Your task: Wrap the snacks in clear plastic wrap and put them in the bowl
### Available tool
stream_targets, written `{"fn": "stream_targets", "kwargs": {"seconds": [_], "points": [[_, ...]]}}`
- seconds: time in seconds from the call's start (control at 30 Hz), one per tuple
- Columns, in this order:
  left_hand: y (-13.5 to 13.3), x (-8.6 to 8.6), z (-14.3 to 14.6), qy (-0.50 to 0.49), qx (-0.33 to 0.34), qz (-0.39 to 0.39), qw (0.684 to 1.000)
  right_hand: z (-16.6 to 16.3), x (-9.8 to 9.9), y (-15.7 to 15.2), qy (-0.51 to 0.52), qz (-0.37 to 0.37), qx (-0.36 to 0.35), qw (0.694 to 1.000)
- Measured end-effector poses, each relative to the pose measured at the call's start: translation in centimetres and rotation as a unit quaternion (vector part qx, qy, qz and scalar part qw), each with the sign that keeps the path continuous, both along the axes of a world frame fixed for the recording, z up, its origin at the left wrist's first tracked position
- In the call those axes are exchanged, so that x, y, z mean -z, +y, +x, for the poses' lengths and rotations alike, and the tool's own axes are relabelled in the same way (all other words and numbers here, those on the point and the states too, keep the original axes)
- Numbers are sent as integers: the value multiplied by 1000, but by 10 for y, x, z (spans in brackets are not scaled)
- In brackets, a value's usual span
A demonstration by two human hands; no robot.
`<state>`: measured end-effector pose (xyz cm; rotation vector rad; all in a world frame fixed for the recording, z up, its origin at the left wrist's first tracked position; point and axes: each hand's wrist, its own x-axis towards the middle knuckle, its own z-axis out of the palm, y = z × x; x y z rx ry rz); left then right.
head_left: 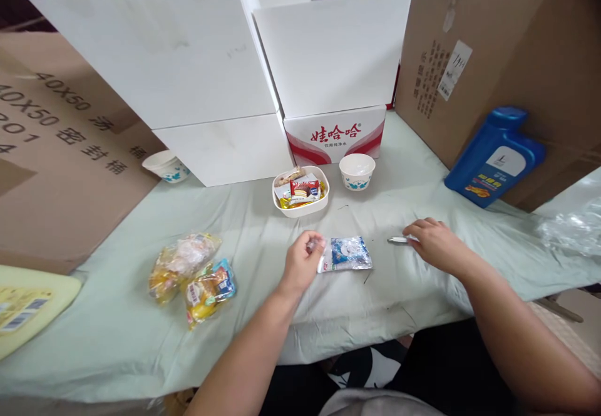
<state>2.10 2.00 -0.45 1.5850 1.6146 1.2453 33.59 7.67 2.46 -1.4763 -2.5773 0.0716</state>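
Note:
My left hand (304, 258) pinches the left end of a small blue-and-clear plastic packet (351, 253) that lies on the cloth. To the right, my right hand (436, 247) rests low over the table, fingers curled on a slim silver pen-like thing (398, 240). Its tip points left toward the packet, with a gap between them. Beyond the left hand stands a white tub (300, 210) holding wrapped snacks, a red cake packet (305, 191) among them. A white paper bowl (357, 175) with a blue-green leaf print is right of the tub.
Bagged snacks (206, 287) lie at left, near a pale yellow bottle (32, 309). White boxes (225, 146) and brown cartons (469, 90) wall the back and sides. A blue bottle (498, 156) leans at right. Another paper bowl (166, 166) stands back left. A person's head shows behind.

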Motion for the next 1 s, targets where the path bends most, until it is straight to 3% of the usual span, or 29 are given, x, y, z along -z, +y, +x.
{"fn": "stream_targets", "kwargs": {"seconds": [0.13, 0.27, 0.37, 0.47, 0.6, 0.63, 0.7, 0.77, 0.9, 1.0], "points": [[6, -6, -13, -57, -64, 12, 996, -55, -5, -15, 127, 2, -83, 988], [8, -10, -25, -15, -39, 1, 999, -105, -6, -25, 130, -67, -119, 982], [9, -10, -44, 42, -50, -16, 998, -102, 3, -16, 181, -80, -107, 974], [10, -11, -59, 161, -85, -25, 983, -81, 14, -2, 276, -16, -64, 959], [4, -17, -47, 323, -141, 88, 932, -69, 21, 1, 312, 41, -17, 949], [2, -18, -39, 333, -117, 127, 927, -70, 21, -1, 316, 48, -21, 947], [-3, -19, -23, 328, -4, 174, 928, -71, 23, -2, 305, 70, -19, 950], [-6, -16, -12, 333, 92, 170, 923, -68, 25, 1, 248, 97, 25, 964], [-3, -9, -8, 388, 96, 95, 912, -61, 24, 9, 150, 152, 126, 969], [1, -7, -14, 406, 92, 71, 906, -67, 18, 3, 234, 198, 25, 951]]}}
